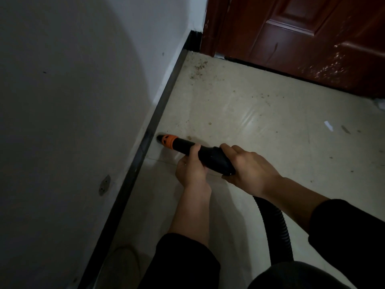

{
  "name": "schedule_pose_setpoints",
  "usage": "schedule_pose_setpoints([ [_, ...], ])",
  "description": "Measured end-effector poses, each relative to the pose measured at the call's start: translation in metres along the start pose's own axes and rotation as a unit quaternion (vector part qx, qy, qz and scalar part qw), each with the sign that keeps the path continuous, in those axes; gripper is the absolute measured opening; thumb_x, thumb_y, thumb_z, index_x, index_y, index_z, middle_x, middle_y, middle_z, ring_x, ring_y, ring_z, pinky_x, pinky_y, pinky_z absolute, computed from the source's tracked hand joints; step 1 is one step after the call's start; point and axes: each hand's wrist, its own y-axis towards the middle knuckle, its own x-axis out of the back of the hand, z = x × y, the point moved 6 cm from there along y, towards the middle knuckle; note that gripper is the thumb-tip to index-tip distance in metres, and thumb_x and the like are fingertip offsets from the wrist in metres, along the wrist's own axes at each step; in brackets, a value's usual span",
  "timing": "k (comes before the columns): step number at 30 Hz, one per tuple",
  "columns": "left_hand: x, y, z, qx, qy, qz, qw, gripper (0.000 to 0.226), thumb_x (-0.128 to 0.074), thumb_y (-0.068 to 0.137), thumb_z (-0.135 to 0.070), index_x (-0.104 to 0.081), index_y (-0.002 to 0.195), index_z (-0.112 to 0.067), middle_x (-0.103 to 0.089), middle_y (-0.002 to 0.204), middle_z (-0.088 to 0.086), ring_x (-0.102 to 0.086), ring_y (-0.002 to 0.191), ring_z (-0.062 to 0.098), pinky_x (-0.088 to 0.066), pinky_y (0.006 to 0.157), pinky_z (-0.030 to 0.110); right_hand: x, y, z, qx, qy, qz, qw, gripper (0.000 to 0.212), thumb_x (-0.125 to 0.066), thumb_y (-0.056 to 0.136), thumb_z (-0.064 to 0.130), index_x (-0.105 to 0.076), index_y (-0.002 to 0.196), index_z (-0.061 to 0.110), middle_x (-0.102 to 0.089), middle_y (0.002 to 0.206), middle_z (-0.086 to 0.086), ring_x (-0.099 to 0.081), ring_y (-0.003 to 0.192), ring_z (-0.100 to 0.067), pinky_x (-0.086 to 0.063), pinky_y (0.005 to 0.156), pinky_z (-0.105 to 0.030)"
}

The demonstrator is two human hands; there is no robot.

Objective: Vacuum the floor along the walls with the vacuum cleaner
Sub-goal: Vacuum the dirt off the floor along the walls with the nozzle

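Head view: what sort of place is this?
Probably a home hallway or entry: pale glossy tiled floor, white painted wall with black baseboard strip, dark red panelled wooden door.

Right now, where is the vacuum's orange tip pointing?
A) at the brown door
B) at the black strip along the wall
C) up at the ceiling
B: the nozzle lies low over the floor, its orange tip right by the black baseboard, far from the door.
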Motion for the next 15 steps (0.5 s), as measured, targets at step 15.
schedule_pose_setpoints([
  [15,-0.032,-0.005,0.026,0.013,0.028,0.063,0.998,0.013,-0.073,0.087,-0.018,-0.060,0.084,-0.015,-0.069,0.092,0.008,-0.068,0.079,0.015,-0.057,0.071,0.025,0.007,-0.019,-0.037,-0.048,-0.011,0.000,0.999,0.055,-0.067,0.086,0.026,-0.039,0.132,0.017,-0.055,0.108,-0.005,-0.060,0.082,-0.027,-0.043,0.062,-0.030],
])
